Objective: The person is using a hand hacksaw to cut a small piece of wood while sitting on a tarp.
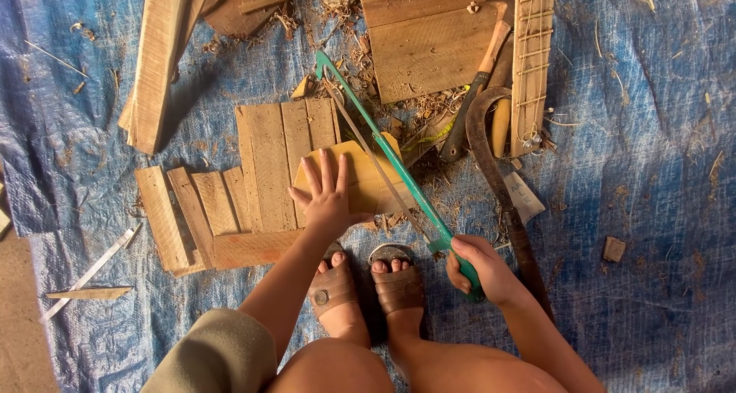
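My left hand [326,196] lies flat, fingers spread, on a small pale wooden piece [360,180] resting on the ground. My right hand [481,269] grips the handle of a green hacksaw [387,151]. The saw's frame runs diagonally up and left, and its thin blade crosses the right edge of the wooden piece. My two feet in brown sandals [368,286] stand just below the piece.
Wooden planks [253,178] lie on a blue tarp [652,171], with larger boards [429,36] and a long board [157,63] farther off. A hammer [479,86], a curved machete [498,178], a slatted strip [531,55] and wood shavings lie at the right.
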